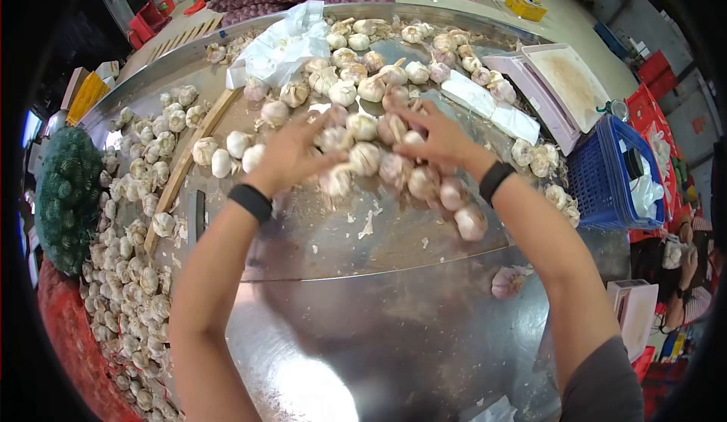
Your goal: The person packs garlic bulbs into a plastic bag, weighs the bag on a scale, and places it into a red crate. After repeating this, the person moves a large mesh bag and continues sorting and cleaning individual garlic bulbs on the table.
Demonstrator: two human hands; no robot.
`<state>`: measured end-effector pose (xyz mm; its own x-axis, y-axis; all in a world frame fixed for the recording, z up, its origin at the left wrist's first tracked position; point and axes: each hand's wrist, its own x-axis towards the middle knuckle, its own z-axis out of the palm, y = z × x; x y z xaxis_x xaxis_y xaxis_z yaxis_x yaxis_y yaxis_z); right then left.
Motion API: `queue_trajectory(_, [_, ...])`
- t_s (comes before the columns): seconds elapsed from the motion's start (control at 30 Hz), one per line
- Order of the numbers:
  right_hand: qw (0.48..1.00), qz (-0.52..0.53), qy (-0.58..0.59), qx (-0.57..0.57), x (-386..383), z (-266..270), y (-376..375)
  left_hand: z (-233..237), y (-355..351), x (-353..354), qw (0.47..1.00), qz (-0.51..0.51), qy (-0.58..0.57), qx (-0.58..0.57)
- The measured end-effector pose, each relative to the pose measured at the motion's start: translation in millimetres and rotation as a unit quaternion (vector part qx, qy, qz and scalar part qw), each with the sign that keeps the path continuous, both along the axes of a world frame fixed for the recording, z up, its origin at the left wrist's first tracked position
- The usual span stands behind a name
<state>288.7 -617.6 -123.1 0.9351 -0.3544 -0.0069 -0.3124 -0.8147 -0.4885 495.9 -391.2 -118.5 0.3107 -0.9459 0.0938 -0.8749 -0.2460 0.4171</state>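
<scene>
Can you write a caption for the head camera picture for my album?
Left hand and right hand spread over garlic on a metal table, blue basket to the right.

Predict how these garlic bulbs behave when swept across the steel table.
The garlic bulbs look rounded, so they would probably roll and scatter on the shiny steel table. Loose skin flakes there suggest papery skins shed easily. Left hand and right hand each cover several, so each is likely light.
</scene>
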Motion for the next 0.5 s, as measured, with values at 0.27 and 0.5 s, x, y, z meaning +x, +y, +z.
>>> queue_trajectory(0.27, [0.969, 0.082, -0.061, 0.223, -84.3, 28.9, 15.4, 34.1, 62.9, -40.4, 0.983, -0.017, 0.165, -0.079])
queue_trajectory(0.5, [0.969, -0.194, -0.149, -0.024, 32.0, -11.4, -129.3, -15.0, 54.9, 122.2, 0.933, 0.343, -0.097, -0.048])
